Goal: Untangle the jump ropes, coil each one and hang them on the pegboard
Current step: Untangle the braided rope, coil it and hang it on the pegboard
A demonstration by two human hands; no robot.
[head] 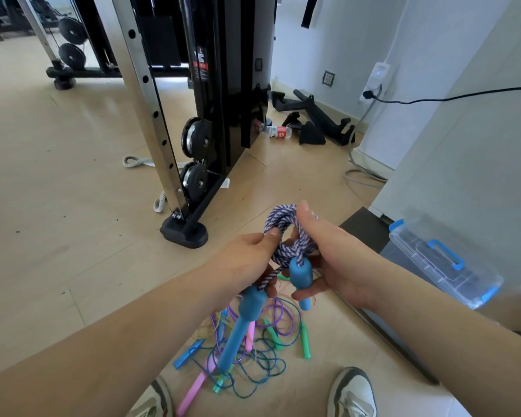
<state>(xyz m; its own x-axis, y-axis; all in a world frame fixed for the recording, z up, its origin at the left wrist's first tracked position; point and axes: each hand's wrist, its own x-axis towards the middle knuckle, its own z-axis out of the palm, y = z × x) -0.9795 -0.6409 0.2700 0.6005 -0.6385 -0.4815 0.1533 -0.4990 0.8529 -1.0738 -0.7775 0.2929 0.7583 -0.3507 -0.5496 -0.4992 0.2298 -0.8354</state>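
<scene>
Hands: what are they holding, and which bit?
The left hand and right hand grip the purple-and-white rope by its coiled loops; its blue handles hang below.

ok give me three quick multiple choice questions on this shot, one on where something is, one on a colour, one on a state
1. Where does the tangle of thin ropes lie?
A. hung on a pegboard
B. on the floor
C. inside a bag

2. What colour are the handles of the braided rope?
A. blue
B. red
C. black

3. How is the braided rope right now?
A. stretched out straight
B. dropped on the ground
C. wound in loops and held in both hands

Answers:
1 B, the thin ropes sprawl on the floor below the hands.
2 A, both foam handles are blue.
3 C, the left hand and right hand grip the looped bundle.
</scene>
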